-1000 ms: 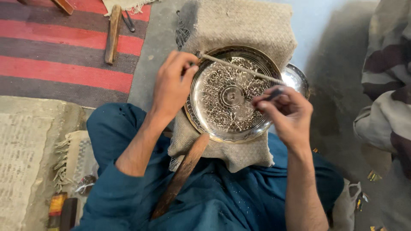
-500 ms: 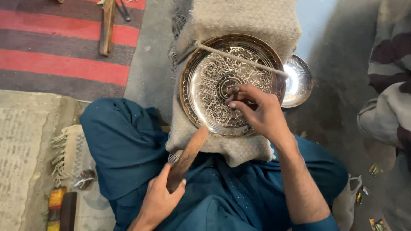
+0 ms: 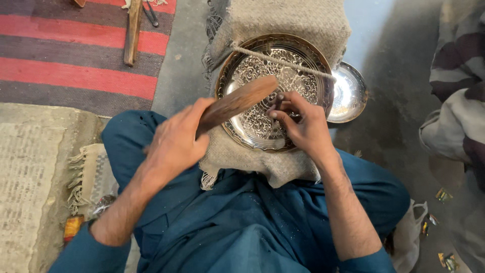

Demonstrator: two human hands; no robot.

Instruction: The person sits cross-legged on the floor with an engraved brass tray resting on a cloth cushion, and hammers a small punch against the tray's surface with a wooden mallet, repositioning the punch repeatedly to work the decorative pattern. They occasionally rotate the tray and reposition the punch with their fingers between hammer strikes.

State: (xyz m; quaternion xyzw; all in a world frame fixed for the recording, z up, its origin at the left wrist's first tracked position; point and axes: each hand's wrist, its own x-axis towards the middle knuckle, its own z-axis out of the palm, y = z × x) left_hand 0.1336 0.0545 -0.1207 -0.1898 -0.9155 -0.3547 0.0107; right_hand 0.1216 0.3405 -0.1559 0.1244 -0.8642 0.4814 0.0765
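Under the right hand (image 3: 303,129) fingertips: slim metal punch (image 3: 277,104) pinched upright on the engraved metal tray (image 3: 252,126), which sits on a burlap-covered block (image 3: 262,162) beneath a taut cord (image 3: 283,61). Left hand (image 3: 174,144) clenched around the near end of a wooden mallet (image 3: 236,103), head raised just left of the punch. Tray judged stiff, thin, easily dented; mallet rigid, light, held best low. Beyond the right knuckles: plain steel dish (image 3: 348,93). Far from the left fingers: wooden stick (image 3: 133,30) on striped rug (image 3: 76,76)

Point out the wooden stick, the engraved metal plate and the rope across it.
wooden stick (image 3: 237,102), head view, middle of its flat face.
engraved metal plate (image 3: 252,71), head view, patterned surface.
rope (image 3: 283,61), head view, mid-span over the plate.
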